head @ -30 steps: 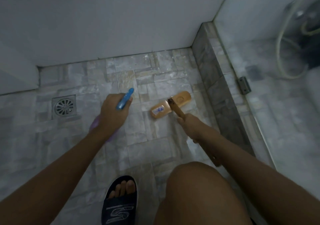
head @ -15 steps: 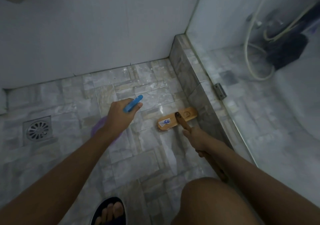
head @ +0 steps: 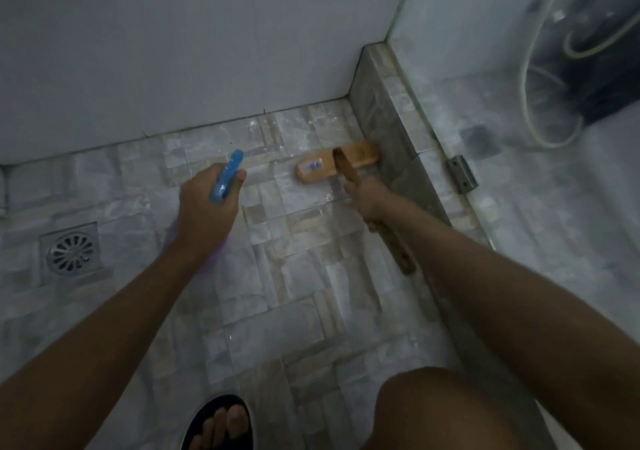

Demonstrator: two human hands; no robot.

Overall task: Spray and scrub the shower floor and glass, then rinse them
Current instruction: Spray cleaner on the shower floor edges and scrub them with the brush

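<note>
in the head view, your left hand was curled round the top of the spray bottle. its blue nozzle poked out past your forefinger toward the tiles, and the purple body was mostly hidden under your palm. whether a finger was pressing the trigger, i could not tell.

your right hand was wrapped round the wooden handle of the scrub brush, gripping near the head end. the brush head lay flat on the shower floor near the back wall, its far end right against the raised kerb that carried the glass. the drain sat well off to your left, and a hose hung behind the glass.

the step looked like scrubbing the floor along the kerb. to do it well, you wanted the bristles flat and your weight over the head, with short strokes worked into the joint where floor met kerb. you also wanted to wet each patch just ahead of the brush and mind your sandalled foot on slick tile.
</note>
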